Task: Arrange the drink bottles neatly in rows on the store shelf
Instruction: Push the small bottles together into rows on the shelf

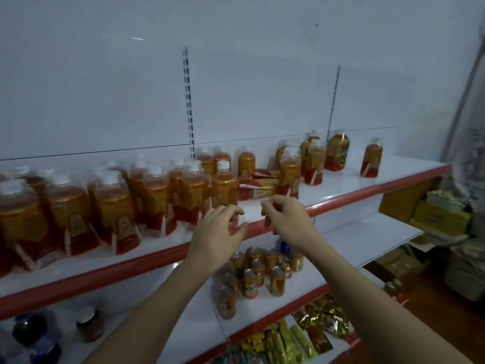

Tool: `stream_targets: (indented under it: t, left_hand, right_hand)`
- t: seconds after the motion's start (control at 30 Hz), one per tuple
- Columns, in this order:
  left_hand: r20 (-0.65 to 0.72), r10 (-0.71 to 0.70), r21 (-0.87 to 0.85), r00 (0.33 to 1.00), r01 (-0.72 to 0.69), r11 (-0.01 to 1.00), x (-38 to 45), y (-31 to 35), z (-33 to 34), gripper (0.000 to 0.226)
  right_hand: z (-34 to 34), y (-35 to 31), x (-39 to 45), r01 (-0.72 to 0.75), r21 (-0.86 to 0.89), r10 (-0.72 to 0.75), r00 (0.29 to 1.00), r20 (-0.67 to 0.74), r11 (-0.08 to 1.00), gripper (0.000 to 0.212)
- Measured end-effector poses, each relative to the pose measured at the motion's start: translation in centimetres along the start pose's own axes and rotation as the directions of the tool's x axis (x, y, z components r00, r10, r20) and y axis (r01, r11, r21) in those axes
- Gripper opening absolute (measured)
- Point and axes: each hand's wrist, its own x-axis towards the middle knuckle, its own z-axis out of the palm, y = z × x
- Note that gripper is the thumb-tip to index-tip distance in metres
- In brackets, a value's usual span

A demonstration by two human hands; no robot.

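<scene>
Top shelf, red front edge. I see the drink bottles standing packed along its left and middle, with looser ones toward the right end, one bottle well apart. My left hand and right hand hover at the front edge, fingers loosely curled, grasping nothing. Cans stand on the shelf below.

Left of the slotted upright, the bottles smear with blur; their labels can't be read, and the leftmost is cut by the frame's edge. Below it, the cans sit partly behind a forearm.
</scene>
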Motion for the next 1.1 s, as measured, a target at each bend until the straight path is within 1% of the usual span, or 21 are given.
stream_targets:
  t: [0.17,0.3,0.43,0.57,0.67,0.8,0.93,1.03,1.1]
  left_hand:
    - [0.041,-0.039,-0.057,0.998,0.041,0.998,3.7,4.6,5.4,0.021]
    - [0.049,-0.046,-0.114,0.998,0.051,0.992,5.8,6.3,8.8,0.014]
    - [0.097,-0.047,-0.131,0.994,0.059,0.990,8.3,6.5,12.0,0.007]
    - [0.090,-0.094,-0.221,0.991,0.112,0.969,12.0,5.5,15.1,0.005]
    - [0.080,-0.144,-0.308,0.986,0.162,0.938,15.1,4.9,17.4,0.005]
    - [0.116,-0.094,-0.428,0.989,0.135,0.894,17.5,5.8,20.1,0.006]
    - [0.137,-0.045,-0.488,0.990,0.107,0.866,19.6,7.6,23.0,0.007]
    - [0.159,-0.029,-0.512,0.987,0.107,0.852,21.9,9.1,25.2,0.012]
    - [0.178,-0.027,-0.524,0.984,0.118,0.844,23.8,10.0,26.9,0.017]
  right_hand:
    - [-5.5,5.3,2.5,-0.016,0.005,0.015,1.000,0.008,1.000,0.032]
    - [-6.8,9.2,4.8,-0.019,0.060,0.019,1.000,0.003,0.998,0.033]
    - [-5.9,12.6,7.2,-0.066,0.102,0.065,0.998,0.020,0.993,0.038]
    - [-5.6,15.4,10.2,-0.133,0.092,0.130,0.991,0.038,0.987,0.035]
    - [-6.8,17.0,13.5,-0.154,0.039,0.153,0.987,0.038,0.987,0.033]
    - [-8.1,19.0,17.5,-0.169,0.091,0.173,0.984,-0.034,0.981,0.031]
    - [-8.5,21.3,20.5,-0.165,0.150,0.179,0.980,-0.082,0.975,0.025]
    - [-10.1,23.0,23.0,-0.137,0.184,0.159,0.981,-0.107,0.973,0.021]
    - [-11.8,24.4,25.1,-0.114,0.203,0.141,0.983,-0.122,0.973,0.022]
